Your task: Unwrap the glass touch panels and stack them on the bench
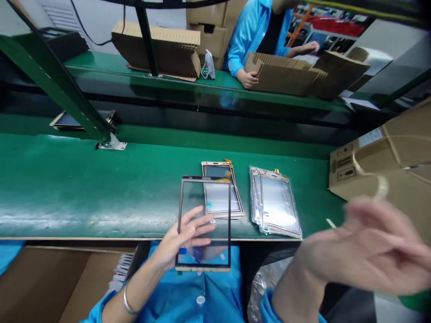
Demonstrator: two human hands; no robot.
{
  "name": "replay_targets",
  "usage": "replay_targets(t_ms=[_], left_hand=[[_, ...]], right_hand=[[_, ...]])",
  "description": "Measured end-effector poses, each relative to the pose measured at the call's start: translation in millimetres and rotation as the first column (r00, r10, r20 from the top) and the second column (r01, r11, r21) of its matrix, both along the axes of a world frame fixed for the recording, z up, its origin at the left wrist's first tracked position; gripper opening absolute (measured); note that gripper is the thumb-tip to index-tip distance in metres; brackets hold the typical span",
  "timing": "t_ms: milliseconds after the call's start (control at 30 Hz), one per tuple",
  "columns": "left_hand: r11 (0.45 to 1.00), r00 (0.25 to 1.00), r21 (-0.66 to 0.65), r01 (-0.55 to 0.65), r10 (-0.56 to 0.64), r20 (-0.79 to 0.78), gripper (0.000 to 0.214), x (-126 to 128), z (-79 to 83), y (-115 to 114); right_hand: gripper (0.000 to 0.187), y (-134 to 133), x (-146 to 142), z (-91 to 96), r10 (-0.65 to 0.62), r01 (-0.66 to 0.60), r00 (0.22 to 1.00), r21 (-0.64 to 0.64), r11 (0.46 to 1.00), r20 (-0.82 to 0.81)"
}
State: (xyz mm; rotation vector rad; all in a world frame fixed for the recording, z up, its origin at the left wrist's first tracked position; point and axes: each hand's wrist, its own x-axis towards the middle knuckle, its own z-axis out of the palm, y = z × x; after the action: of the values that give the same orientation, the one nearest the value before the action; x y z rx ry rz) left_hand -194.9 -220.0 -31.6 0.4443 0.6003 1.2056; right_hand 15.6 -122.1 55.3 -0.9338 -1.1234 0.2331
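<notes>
- One green workbench [144, 179], bearing two stacks of framed panels: a first stack [236, 199] partly behind the clear panel [220, 235], a second stack [278, 202] to its right.
- One clear panel, over the workbench's front edge; grasped at its left side by the left hand's [182, 240] fingers.
- One right hand [377, 251], well right of the clear panel; blurred, grip impossible to tell.
- Beyond the clear panel, one co-worker [242, 40], two hands at one open box [283, 74].

Slanted green post [57, 83], cardboard box [175, 56], white stand [209, 65] beside it, co-worker in blue [247, 33]
</notes>
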Motion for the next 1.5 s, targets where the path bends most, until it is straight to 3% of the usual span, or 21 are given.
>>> replay_targets(t_ms=[33, 67, 100, 167, 200, 267, 400, 567, 633, 700, 767, 833, 867, 900, 967, 1033, 1167, 1267, 1500], left_hand=[[0.998, 0.998, 0.003, -0.062, 0.062, -0.012, 0.037, -4.4, 3.9, 1.9], [0.993, 0.992, 0.012, -0.121, 0.122, -0.014, 0.036, -8.2, 8.0, 3.8], [0.985, 0.985, 0.026, -0.173, 0.173, -0.015, 0.036, -11.1, 12.0, 5.7], [0.969, 0.97, 0.055, -0.242, 0.243, -0.021, 0.035, -13.9, 19.3, 8.7], [0.963, 0.965, 0.067, -0.259, 0.262, -0.031, 0.035, -13.7, 22.3, 9.6], [0.957, 0.958, 0.087, -0.276, 0.281, -0.055, 0.035, -11.5, 26.8, 10.1], [0.953, 0.951, 0.108, -0.282, 0.293, -0.102, 0.034, -6.4, 30.2, 7.7], [0.947, 0.941, 0.144, -0.287, 0.307, -0.143, 0.034, -3.0, 29.8, 0.3], [0.946, 0.936, 0.159, -0.284, 0.309, -0.166, 0.035, 0.9, 29.8, -2.2], [0.937, 0.921, 0.169, -0.307, 0.337, -0.194, 0.035, 6.3, 29.8, -1.6], [0.912, 0.889, 0.17, -0.374, 0.405, -0.215, 0.035, 10.1, 29.4, 3.7], [0.873, 0.845, 0.154, -0.463, 0.487, -0.221, 0.034, 9.1, 28.6, 13.2], [0.854, 0.826, 0.139, -0.501, 0.52, -0.219, 0.034, 6.7, 28.1, 18.5], [0.838, 0.81, 0.124, -0.531, 0.546, -0.215, 0.034, 3.4, 27.7, 23.3], [0.819, 0.794, 0.096, -0.566, 0.573, -0.203, 0.034, -2.9, 27.2, 29.5], [0.832, 0.811, 0.074, -0.55, 0.553, -0.192, 0.035, -4.3, 27.5, 29.3], [0.9, 0.882, 0.057, -0.432, 0.435, -0.182, 0.034, 7.3, 30.5, 14.6], [0.905, 0.885, 0.076, -0.419, 0.426, -0.188, 0.033, 14.1, 33.6, 2.8], [0.882, 0.867, 0.151, -0.446, 0.468, -0.17, 0.033, 16.4, 35.5, -3.8]], right_hand=[[0.009, -13.6, 3.4, -12.9, -0.033, 0.032, 0.999, 0.007, 0.999, 0.043], [0.002, -29.0, 4.3, -27.2, 0.03, -0.023, 0.992, -0.062, 0.998, 0.12], [0.008, -44.8, 3.0, -41.9, 0.174, -0.134, 0.968, -0.208, 0.969, 0.183], [0.011, -72.3, -3.8, -67.7, 0.481, -0.345, 0.862, -0.511, 0.787, 0.159], [0.011, -82.1, -7.7, -77.1, 0.556, -0.404, 0.825, -0.582, 0.706, 0.102], [0.011, -92.7, -13.1, -87.8, 0.589, -0.458, 0.808, -0.612, 0.645, 0.016], [0.01, -92.1, -11.3, -86.0, 0.598, -0.498, 0.801, -0.596, 0.63, -0.037], [0.01, -85.7, -9.6, -81.9, 0.633, -0.496, 0.774, -0.604, 0.624, 0.018], [0.012, -85.3, -13.2, -81.8, 0.623, -0.459, 0.778, -0.598, 0.657, 0.088], [0.014, -89.4, -14.9, -79.0, 0.601, -0.412, 0.771, -0.553, 0.724, 0.212], [0.014, -100.1, -8.1, -72.7, 0.629, -0.438, 0.709, -0.501, 0.747, 0.318], [0.012, -116.0, 11.5, -65.4, 0.71, -0.53, 0.624, -0.491, 0.691, 0.327], [0.011, -123.7, 25.4, -62.8, 0.717, -0.536, 0.634, -0.503, 0.678, 0.292], [0.011, -129.8, 40.3, -61.6, 0.676, -0.491, 0.693, -0.523, 0.697, 0.25], [0.011, -134.4, 65.1, -64.0, 0.483, -0.29, 0.849, -0.577, 0.764, 0.213], [0.007, -128.7, 71.7, -71.0, 0.364, -0.154, 0.904, -0.624, 0.766, 0.223], [0.008, -100.7, 30.7, -81.4, 0.506, -0.348, 0.86, -0.645, 0.68, 0.07], [0.005, -83.3, -1.3, -77.6, 0.545, -0.43, 0.838, -0.606, 0.669, 0.007], [0.006, -81.0, -4.7, -74.2, 0.579, -0.459, 0.816, -0.613, 0.643, -0.004]])
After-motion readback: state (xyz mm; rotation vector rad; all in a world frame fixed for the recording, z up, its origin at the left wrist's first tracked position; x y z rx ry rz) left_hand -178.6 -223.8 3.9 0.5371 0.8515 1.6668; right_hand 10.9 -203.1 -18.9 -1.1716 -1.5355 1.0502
